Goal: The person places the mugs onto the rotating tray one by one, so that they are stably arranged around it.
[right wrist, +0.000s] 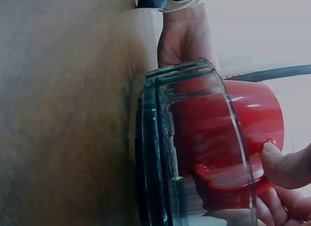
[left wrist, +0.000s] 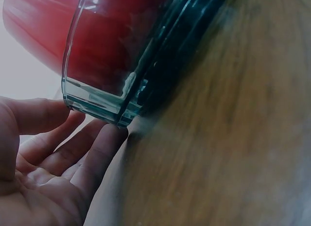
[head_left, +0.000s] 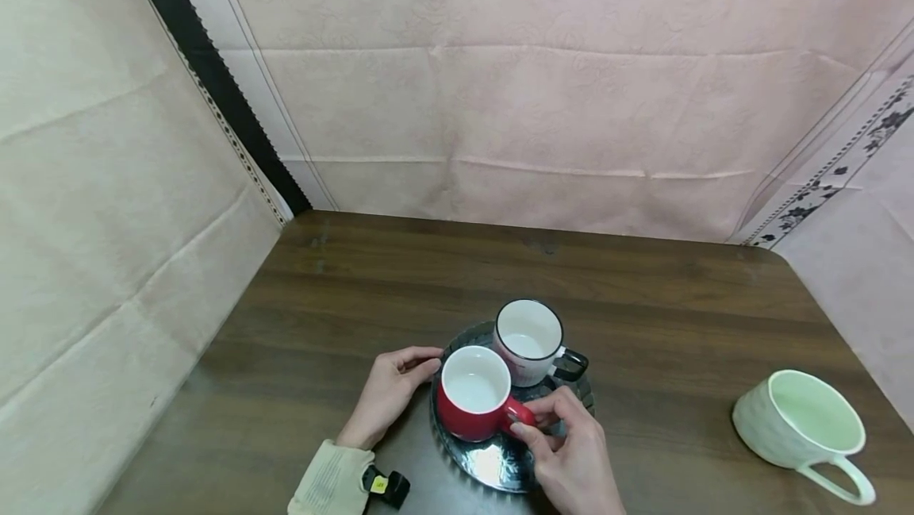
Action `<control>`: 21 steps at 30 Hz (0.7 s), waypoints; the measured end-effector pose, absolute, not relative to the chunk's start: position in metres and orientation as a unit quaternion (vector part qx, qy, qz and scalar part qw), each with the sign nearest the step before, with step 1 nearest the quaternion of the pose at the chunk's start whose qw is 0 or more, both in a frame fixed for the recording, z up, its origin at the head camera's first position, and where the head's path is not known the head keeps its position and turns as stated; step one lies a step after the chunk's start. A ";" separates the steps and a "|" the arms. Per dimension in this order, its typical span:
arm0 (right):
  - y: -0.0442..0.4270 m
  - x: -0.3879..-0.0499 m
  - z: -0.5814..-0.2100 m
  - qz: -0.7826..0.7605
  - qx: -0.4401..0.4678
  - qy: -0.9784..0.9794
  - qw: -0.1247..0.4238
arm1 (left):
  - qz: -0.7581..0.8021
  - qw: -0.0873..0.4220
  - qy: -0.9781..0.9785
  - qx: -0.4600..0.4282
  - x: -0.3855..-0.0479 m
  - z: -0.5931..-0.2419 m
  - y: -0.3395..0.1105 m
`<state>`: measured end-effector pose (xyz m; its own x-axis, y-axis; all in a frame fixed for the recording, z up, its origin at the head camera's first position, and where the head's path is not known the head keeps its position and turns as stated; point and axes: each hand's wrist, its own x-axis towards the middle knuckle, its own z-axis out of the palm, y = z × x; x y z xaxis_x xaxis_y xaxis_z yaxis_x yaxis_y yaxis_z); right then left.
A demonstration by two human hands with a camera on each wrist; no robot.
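A red mug [head_left: 460, 422] with a white inside stands upright within a round clear glass dish [head_left: 510, 474], nearer the person. My right hand [head_left: 574, 451] pinches its red handle between thumb and fingers. At the dish's left side, my left hand [head_left: 385, 396] holds the rim; the left wrist view shows the thumb at the glass edge [left wrist: 92, 102] and fingertips against its outer side. Behind the red mug, a pale mug [head_left: 521, 372] with a black rim and black handle also sits in the dish. Seen from the right wrist, the red mug [right wrist: 260, 109] rises above the glass wall [right wrist: 182, 80].
A pale green mug [head_left: 767, 424] stands on the right of the wooden table [head_left: 343, 317], its handle toward the lower right. Light cloth [head_left: 535, 126] hangs behind the table and at both sides. The left wrist wears a black band [head_left: 385, 487].
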<state>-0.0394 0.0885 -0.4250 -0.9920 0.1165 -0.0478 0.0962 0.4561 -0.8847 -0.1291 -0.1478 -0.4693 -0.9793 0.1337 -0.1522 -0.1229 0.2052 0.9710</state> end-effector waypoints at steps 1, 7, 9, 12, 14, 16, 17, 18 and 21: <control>0.089 -0.040 -0.426 0.519 -0.058 -0.853 0.014 | 0.632 0.101 0.768 0.003 -0.129 -0.469 -0.148; 0.089 -0.040 -0.429 0.518 -0.047 -0.854 0.028 | 0.634 0.099 0.767 0.001 -0.128 -0.469 -0.147; 0.089 -0.040 -0.430 0.516 -0.046 -0.855 0.030 | 0.635 0.098 0.767 0.000 -0.128 -0.469 -0.148; 0.088 -0.041 -0.431 0.512 -0.045 -0.857 0.030 | 0.634 0.099 0.767 -0.002 -0.128 -0.469 -0.148; 0.088 -0.041 -0.431 0.511 -0.046 -0.858 0.029 | 0.633 0.098 0.768 -0.001 -0.128 -0.469 -0.148; 0.088 -0.041 -0.432 0.508 -0.045 -0.859 0.029 | 0.633 0.096 0.768 0.000 -0.128 -0.469 -0.148; 0.088 -0.042 -0.432 0.508 -0.045 -0.860 0.029 | 0.633 0.096 0.768 0.000 -0.128 -0.470 -0.148; 0.088 -0.042 -0.432 0.507 -0.045 -0.860 0.030 | 0.634 0.095 0.768 0.001 -0.129 -0.470 -0.147; 0.087 -0.042 -0.432 0.507 -0.044 -0.860 0.037 | 0.634 0.091 0.768 0.004 -0.129 -0.470 -0.147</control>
<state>-0.0420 0.0872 -0.4324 -0.9935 0.1122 0.0188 0.0380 0.4830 -0.8748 -0.1291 -0.1470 -0.4699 -0.9833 0.1222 -0.1348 -0.1092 0.1966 0.9744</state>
